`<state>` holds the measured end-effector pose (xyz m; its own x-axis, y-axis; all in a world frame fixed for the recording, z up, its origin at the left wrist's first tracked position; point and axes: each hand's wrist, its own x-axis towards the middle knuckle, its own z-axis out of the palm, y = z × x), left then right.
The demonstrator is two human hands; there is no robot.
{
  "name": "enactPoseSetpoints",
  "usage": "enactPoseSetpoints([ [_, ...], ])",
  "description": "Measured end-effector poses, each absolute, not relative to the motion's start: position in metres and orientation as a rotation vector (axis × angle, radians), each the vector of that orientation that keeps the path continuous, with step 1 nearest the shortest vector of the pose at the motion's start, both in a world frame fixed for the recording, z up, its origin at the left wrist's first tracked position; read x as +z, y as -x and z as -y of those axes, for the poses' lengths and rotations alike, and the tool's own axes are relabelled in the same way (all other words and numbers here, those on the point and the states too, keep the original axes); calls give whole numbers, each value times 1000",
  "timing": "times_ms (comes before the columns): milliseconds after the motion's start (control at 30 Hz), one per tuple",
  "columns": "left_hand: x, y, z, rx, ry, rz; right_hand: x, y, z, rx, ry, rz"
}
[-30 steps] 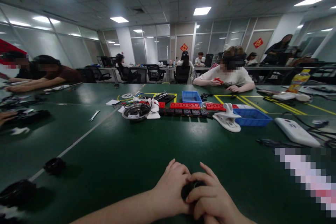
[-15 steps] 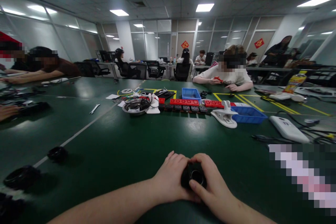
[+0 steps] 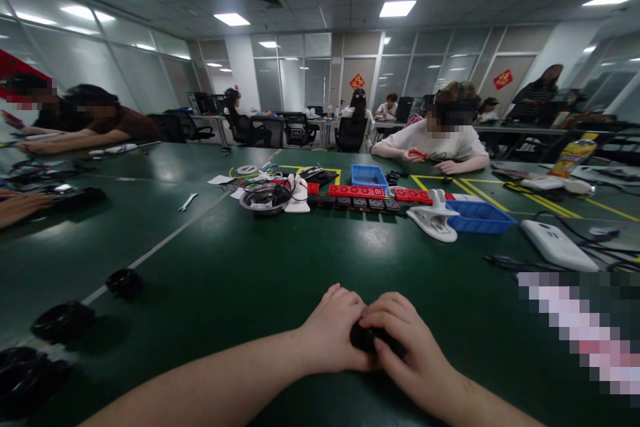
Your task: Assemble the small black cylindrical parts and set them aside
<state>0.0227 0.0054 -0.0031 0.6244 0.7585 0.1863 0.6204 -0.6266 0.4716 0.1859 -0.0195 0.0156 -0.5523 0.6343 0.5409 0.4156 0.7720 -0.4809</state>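
Observation:
Near the front edge of the green table [image 3: 240,267], a small black object [image 3: 364,337] is held between both hands. My left hand [image 3: 336,330] wraps round its left side, fingers curled. From the right, my right hand [image 3: 407,340] grips it, its fingers over the top and its thumb on the near side. The two hands touch at the fingertips. Much of the black object is hidden under the fingers.
Black coiled parts [image 3: 63,321] lie at the left. Farther off are a wrench [image 3: 188,201], a metal bowl [image 3: 263,209], red power strips [image 3: 356,191], a white clamp [image 3: 434,219], a blue tray [image 3: 479,217] and a white device [image 3: 559,245]. People sit around the table.
My right hand's fingers have closed farther over the black object, and its round opening no longer shows. The whole view has shifted slightly, with the table items a little farther right.

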Motion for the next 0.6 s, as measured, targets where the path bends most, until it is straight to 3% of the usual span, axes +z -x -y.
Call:
enactPoseSetpoints([
  [267, -9, -23, -6, 491, -2560, -1093, 18, -192, 23, 459, 654, 2406],
  [600, -3, -22, -5, 459, -2491, -1072, 12, -190, 21, 516, 694, 2187],
])
